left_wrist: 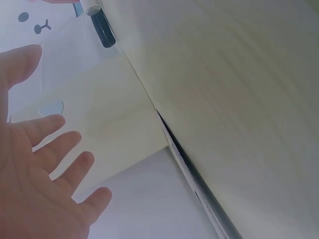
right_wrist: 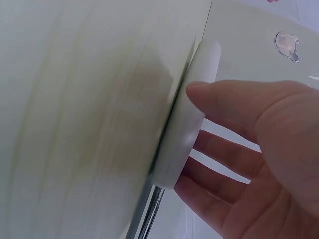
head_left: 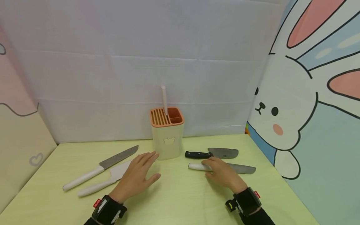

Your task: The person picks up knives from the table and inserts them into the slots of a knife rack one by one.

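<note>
My right hand [head_left: 222, 173] pinches the white handle of a kitchen knife [head_left: 243, 169], thumb on the near side and fingers on the far side. In the right wrist view the handle [right_wrist: 192, 114] lies close along the table. My left hand [head_left: 136, 176] hovers with straight, spread fingers over the blade end of a white cleaver [head_left: 97, 187], hiding part of it. Behind the hands stands a cream knife holder [head_left: 167, 143] with an orange slotted top. A white handle [head_left: 164, 100] rises upright from it.
A knife with a grey blade and white handle [head_left: 84, 178] lies at the left, beside the cleaver. Just behind the pinched knife lies a black-handled cleaver [head_left: 223, 152]. A white sheet [head_left: 112, 78] hangs at the table's back edge, and a rabbit-print panel [head_left: 287, 118] borders the right.
</note>
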A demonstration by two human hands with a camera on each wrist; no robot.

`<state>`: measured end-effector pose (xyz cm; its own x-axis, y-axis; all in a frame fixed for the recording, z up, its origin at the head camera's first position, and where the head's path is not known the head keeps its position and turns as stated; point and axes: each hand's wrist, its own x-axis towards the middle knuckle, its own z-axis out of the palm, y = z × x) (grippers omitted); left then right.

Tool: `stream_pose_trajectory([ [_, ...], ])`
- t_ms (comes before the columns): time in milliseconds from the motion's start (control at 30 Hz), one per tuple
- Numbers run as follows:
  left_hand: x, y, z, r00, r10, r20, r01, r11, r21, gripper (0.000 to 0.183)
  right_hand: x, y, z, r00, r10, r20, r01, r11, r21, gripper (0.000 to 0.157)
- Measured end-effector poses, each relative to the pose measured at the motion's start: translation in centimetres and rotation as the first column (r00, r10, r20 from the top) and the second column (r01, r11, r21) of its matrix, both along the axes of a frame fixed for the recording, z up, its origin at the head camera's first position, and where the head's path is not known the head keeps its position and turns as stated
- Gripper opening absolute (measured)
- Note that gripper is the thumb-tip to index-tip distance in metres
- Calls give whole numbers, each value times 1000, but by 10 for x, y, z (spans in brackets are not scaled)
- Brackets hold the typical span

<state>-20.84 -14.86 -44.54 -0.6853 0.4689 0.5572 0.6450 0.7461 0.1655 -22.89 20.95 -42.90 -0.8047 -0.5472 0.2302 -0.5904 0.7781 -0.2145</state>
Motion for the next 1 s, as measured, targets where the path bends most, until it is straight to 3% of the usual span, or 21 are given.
stream_pose_trajectory([
  [467, 1, 1, 4, 1000, -6, 23, 7, 1000, -15, 71, -5, 4, -1, 981, 84, -176, -91, 995, -29, 41],
  [700, 2, 1, 9, 998, -6, 58, 7, 1000, -12, 71, -6, 6, -1, 975, 98, -200, -108, 993, -39, 42],
  [1000, 2, 1, 11, 997, -11, 77, 12, 1000, -11, 71, -5, 6, -1, 990, 60, -127, -62, 998, -14, 38],
])
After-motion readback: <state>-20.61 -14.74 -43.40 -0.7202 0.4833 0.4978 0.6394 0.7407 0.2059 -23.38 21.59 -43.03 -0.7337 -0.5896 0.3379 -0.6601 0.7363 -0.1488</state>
